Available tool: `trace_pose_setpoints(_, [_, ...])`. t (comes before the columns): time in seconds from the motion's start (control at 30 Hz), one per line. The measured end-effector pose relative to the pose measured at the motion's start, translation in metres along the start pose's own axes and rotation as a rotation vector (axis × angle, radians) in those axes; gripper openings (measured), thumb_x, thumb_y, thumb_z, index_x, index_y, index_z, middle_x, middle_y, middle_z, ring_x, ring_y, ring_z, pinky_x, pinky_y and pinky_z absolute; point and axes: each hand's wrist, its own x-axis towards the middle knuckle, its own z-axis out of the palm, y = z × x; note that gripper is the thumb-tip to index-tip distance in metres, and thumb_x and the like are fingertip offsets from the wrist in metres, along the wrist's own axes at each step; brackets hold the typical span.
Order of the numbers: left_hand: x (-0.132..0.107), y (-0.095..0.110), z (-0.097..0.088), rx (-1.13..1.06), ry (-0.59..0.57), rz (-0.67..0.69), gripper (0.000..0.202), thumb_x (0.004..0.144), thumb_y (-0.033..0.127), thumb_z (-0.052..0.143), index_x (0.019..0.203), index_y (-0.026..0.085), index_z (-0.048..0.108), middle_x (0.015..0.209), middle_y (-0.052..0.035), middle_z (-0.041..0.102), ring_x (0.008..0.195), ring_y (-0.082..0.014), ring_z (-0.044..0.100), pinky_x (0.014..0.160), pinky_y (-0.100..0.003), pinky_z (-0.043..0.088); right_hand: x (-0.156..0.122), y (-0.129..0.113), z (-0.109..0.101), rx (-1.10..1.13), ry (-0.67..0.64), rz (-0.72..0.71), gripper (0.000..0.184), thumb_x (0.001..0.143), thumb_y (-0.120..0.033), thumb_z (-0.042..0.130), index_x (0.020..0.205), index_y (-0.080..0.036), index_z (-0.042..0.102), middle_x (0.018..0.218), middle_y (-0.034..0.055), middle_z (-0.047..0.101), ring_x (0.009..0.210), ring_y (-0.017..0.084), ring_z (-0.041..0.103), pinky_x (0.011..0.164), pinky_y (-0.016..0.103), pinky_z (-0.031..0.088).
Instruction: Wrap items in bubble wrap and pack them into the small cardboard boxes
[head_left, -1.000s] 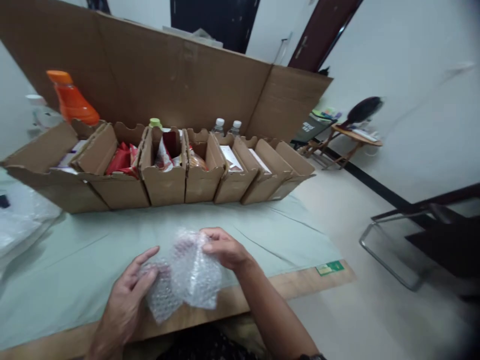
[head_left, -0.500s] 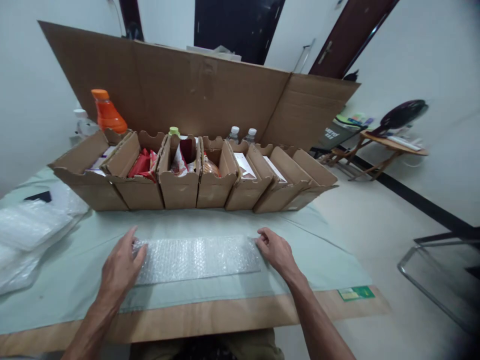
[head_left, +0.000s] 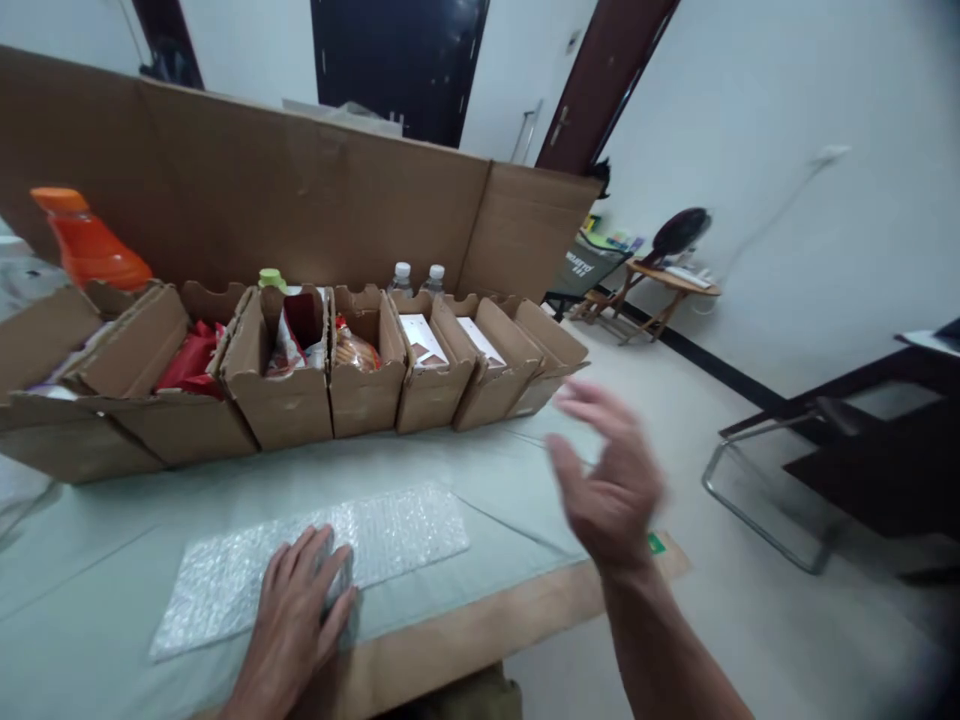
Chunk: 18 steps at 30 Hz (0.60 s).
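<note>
Two hands are in view. The left hand (head_left: pixel 300 610) is laid flat, palm down, with its fingers extended and slightly spread. It presses on the near edge of a bubble wrap sheet (head_left: pixel 397 530) and nothing is gripped. The right hand (head_left: pixel 611 480) is held open in the air, fingers apart and empty. It is well clear of the sheet, beyond its right end, and its outline is smeared by motion blur, so the fingertips are hard to make out.

The bubble wrap sheet is a long, clear, dimpled rectangle. It lies flat on the tabletop (head_left: pixel 495 470) and extends from under the left hand towards the right hand. The tabletop is covered with a smooth pale green cloth, and a bare wooden strip shows along the edge nearest the left hand.

A row of open corrugated cardboard boxes (head_left: pixel 360 395) stands beyond both hands and holds packets that are only partly visible. An orange bottle (head_left: pixel 90 250) rises behind the boxes far to the left of the left hand. The leftmost box is cut off by the frame edge.
</note>
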Motion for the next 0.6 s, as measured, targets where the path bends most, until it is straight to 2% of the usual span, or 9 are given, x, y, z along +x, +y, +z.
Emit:
trace_pose_setpoints(0.07, [-0.006,-0.001,0.006,0.016,0.021,0.015,0.029,0.097,0.028,0.053,0.122,0.021,0.063,0.133,-0.0162,0.066,0.125,-0.0357,0.057,0.101,-0.054,0.044,-0.001,0.037,0.021,0.088,-0.005,0.293,0.033,0.085,-0.041,0.068,0.112,-0.023,0.069,0.133,0.0121,0.066,0.125,0.032,0.061,0.104,0.054,0.051])
trace_pose_setpoints(0.1, [-0.008,-0.002,0.007,0.02,0.03,0.022,0.03,0.097,0.029,0.053,0.124,0.021,0.063,0.134,-0.0162,0.065,0.127,-0.0355,0.057,0.103,-0.054,0.042,-0.001,0.06,0.028,0.132,0.064,0.479,0.042,0.082,-0.046,0.068,0.117,-0.023,0.067,0.132,0.0134,0.067,0.122,0.033,0.063,0.102,0.055,0.051])
trace_pose_setpoints(0.13, [-0.01,-0.003,0.008,0.022,0.037,0.029,0.031,0.097,0.03,0.053,0.125,0.021,0.062,0.136,-0.0161,0.064,0.128,-0.035,0.056,0.105,-0.053,0.041,-0.001,0.085,0.033,0.124,0.106,0.556,0.055,0.08,-0.05,0.068,0.126,-0.021,0.061,0.139,0.0173,0.062,0.126,0.036,0.06,0.102,0.058,0.05])
trace_pose_setpoints(0.2, [-0.013,-0.003,0.008,0.028,0.035,0.043,0.034,0.096,0.03,0.053,0.128,0.021,0.061,0.139,-0.0159,0.063,0.131,-0.0341,0.054,0.109,-0.052,0.038,0.002,0.131,0.035,0.147,0.103,0.642,0.082,0.068,-0.053,0.076,0.139,-0.021,0.051,0.151,0.0211,0.051,0.136,0.041,0.051,0.106,0.063,0.044])
trace_pose_setpoints(0.27, [-0.014,-0.001,0.008,0.037,0.02,0.049,0.036,0.096,0.029,0.054,0.13,0.02,0.06,0.14,-0.0158,0.062,0.133,-0.0333,0.052,0.114,-0.05,0.034,0.011,0.168,0.035,0.212,0.024,0.67,0.1,0.057,-0.055,0.083,0.144,-0.023,0.047,0.154,0.0203,0.05,0.139,0.042,0.048,0.108,0.061,0.042])
trace_pose_setpoints(0.33, [-0.015,0.0,0.009,0.048,0.014,0.049,0.035,0.095,0.027,0.055,0.129,0.019,0.061,0.14,-0.0156,0.062,0.134,-0.0326,0.052,0.118,-0.049,0.03,0.023,0.191,0.038,0.309,-0.075,0.675,0.102,0.051,-0.057,0.086,0.141,-0.025,0.05,0.147,0.0164,0.058,0.135,0.038,0.053,0.107,0.056,0.046])
trace_pose_setpoints(0.43, [-0.016,0.002,0.01,0.062,0.022,0.053,0.037,0.094,0.026,0.056,0.13,0.019,0.062,0.14,-0.0151,0.062,0.135,-0.0311,0.051,0.122,-0.046,0.024,0.04,0.212,0.045,0.422,-0.174,0.653,0.092,0.051,-0.062,0.085,0.131,-0.027,0.058,0.135,0.0114,0.068,0.126,0.034,0.061,0.103,0.049,0.051])
trace_pose_setpoints(0.6, [-0.014,0.003,0.01,0.052,0.023,0.069,0.038,0.093,0.024,0.056,0.13,0.018,0.063,0.143,-0.0158,0.059,0.142,-0.0284,0.046,0.127,-0.041,0.015,0.044,0.233,0.046,0.445,-0.227,0.65,0.074,0.053,-0.064,0.088,0.112,-0.024,0.068,0.114,0.0091,0.076,0.112,0.034,0.065,0.1,0.05,0.051])
